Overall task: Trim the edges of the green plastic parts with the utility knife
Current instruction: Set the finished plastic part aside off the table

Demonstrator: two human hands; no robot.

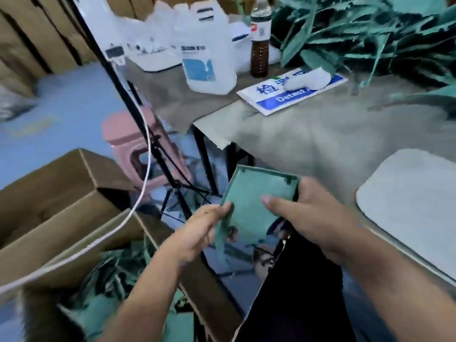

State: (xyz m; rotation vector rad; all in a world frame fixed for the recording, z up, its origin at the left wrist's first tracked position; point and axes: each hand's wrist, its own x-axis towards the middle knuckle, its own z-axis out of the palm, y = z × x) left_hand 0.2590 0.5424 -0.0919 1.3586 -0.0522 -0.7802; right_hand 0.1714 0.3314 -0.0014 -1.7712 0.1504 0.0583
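**Part in hand, knife out of sight**

At twelve o'clock lies the grey work table (pixel 320 134); at eight, a cardboard box (pixel 61 198) holding green offcuts. Between them we hold the green plastic tray (pixel 249 206): our right hand (pixel 313 213) grips its three o'clock edge, our left hand (pixel 199 233) pinches its seven o'clock edge. We judge this inspection; next we need the utility knife, unseen here.

Jug label (pixel 197 70) blurred unreadable, blue sign (pixel 291 95) partly covered, knife unseen
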